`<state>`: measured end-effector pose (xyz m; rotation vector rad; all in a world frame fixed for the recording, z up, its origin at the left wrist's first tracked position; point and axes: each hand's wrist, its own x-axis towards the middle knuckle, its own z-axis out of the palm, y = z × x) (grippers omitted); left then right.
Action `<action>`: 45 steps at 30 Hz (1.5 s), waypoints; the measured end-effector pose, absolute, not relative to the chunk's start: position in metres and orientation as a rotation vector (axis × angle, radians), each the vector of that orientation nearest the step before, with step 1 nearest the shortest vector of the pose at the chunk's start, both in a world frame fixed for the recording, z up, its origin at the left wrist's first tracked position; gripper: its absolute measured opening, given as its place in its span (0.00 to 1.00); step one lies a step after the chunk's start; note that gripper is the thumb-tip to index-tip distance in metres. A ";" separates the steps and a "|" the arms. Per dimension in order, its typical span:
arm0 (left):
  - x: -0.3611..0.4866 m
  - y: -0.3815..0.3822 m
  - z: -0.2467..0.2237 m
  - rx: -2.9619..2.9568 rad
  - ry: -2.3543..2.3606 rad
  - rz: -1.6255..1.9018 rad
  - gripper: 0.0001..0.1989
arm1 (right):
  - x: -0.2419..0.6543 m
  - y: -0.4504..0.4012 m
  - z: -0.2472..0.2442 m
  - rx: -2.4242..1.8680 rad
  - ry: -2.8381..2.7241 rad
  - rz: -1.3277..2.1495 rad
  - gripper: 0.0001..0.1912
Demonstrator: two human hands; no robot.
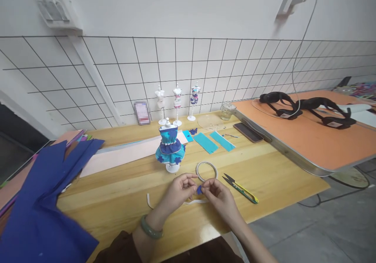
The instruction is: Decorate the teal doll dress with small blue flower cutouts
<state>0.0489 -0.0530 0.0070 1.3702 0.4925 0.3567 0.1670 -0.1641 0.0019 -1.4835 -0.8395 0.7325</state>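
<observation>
My right hand (219,195) pinches a small dark-blue piece of fabric (199,190) between thumb and forefinger, just above the table. Close by on its left, my left hand (181,190) has thumb and fingers drawn together; whatever may be between them is too small to make out. A narrow white ribbon (196,202) runs along the table under both hands. Beyond my fingers lies a pale ring-shaped roll (206,171). Yellow-and-green thread snips (241,189) rest to the right. Behind my left hand stands a miniature dress form (170,147) in a blue and turquoise ruffled dress.
Three small white dress forms (177,104) stand by the wall. Turquoise fabric strips (206,143), a phone (248,132) and a glass jar (228,111) are on the wooden table. Dark-blue cloth (44,212) covers the left side. Black head straps (323,112) lie on the orange table.
</observation>
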 end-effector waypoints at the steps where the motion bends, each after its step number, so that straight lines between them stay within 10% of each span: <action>1: 0.049 -0.053 0.007 1.371 0.486 0.365 0.21 | 0.168 -0.165 0.002 -1.489 -0.836 0.718 0.15; 45: 0.052 -0.056 0.004 1.573 0.688 0.406 0.15 | 0.304 -0.179 -0.015 -1.967 -0.752 0.297 0.15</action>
